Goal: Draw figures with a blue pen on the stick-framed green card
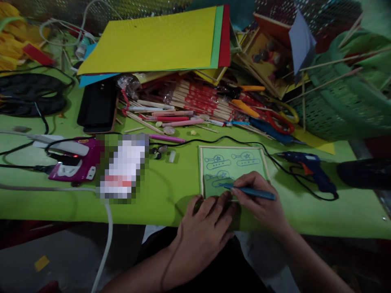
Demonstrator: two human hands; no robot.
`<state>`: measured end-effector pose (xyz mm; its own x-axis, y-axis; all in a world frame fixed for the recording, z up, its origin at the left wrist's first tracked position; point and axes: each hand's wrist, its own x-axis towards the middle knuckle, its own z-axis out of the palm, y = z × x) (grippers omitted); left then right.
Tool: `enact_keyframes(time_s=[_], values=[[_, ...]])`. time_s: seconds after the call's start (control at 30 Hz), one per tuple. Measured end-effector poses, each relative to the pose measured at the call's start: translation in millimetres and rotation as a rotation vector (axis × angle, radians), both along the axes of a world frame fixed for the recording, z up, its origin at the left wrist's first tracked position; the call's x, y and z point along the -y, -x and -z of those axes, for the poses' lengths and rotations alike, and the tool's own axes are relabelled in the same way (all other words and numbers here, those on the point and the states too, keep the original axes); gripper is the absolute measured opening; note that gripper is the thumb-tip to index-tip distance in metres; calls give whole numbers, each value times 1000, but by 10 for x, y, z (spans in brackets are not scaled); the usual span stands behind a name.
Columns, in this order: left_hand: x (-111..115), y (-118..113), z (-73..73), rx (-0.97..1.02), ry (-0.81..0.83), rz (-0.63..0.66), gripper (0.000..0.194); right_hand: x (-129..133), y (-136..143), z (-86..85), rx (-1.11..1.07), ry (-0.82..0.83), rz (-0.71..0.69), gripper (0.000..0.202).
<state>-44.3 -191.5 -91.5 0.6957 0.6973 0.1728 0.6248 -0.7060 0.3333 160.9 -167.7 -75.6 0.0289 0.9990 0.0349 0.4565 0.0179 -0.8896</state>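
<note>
A blue felt-tip pen [256, 192] is gripped in my right hand [264, 207], its tip on a green card [238, 175] edged with thin wooden sticks. Three tank-like drawings with stars are on the card in blue line; the pen tip touches the lower left one. My left hand [204, 224] lies flat, fingers stretched out and a little apart, over the card's lower edge. Part of that edge is hidden under both hands.
A glue gun [314, 165] lies right of the card, its black cord looping behind it. Left are a blurred-out phone [124, 167] and a purple power strip [79, 162]. Behind are coloured paper sheets [152, 42], bundled sticks [198, 97], scissors [279, 122] and a green basket [345, 93].
</note>
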Motion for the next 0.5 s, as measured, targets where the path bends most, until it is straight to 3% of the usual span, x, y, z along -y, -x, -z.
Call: enact_keyframes(time_s=[0.5], values=[[10, 5, -5, 1, 2, -1, 50, 2, 6, -20, 1, 3, -5, 12]])
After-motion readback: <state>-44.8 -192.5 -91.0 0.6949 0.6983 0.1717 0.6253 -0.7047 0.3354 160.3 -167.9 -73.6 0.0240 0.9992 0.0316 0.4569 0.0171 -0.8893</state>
